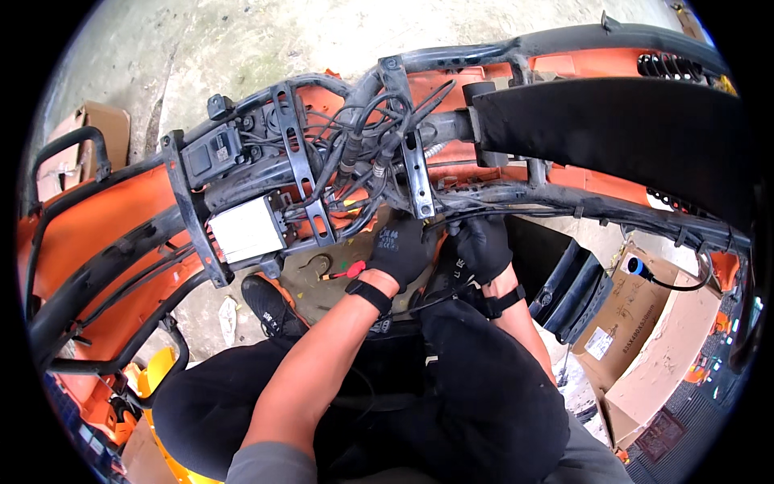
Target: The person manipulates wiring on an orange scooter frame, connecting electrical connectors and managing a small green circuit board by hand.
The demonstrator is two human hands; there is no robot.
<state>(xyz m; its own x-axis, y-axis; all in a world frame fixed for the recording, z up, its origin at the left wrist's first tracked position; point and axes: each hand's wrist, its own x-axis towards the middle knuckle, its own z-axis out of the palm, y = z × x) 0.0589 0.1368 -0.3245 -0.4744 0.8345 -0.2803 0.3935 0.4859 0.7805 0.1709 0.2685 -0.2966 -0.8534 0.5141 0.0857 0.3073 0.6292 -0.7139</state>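
Note:
My left hand [399,250] and my right hand [482,248], both in black gloves, are close together beneath the lower tube [548,194] of a black vehicle frame, just under an upright metal bracket [419,173]. Their fingers are curled at dark cables along that tube; exactly what they grip is hidden. Above them lies a tangle of black cables and connectors [375,141]. To their left a silver box [246,227] is mounted on the frame, with a dark module [210,153] above it. Orange body panels [113,234] show through the frame.
A black curved plate [613,129] covers the frame's right part. Black metal parts [564,298] and cardboard [661,339] lie at right, another box [105,137] at upper left, yellow parts [157,371] at lower left. A red-handled tool [355,268] is on the concrete floor [242,40].

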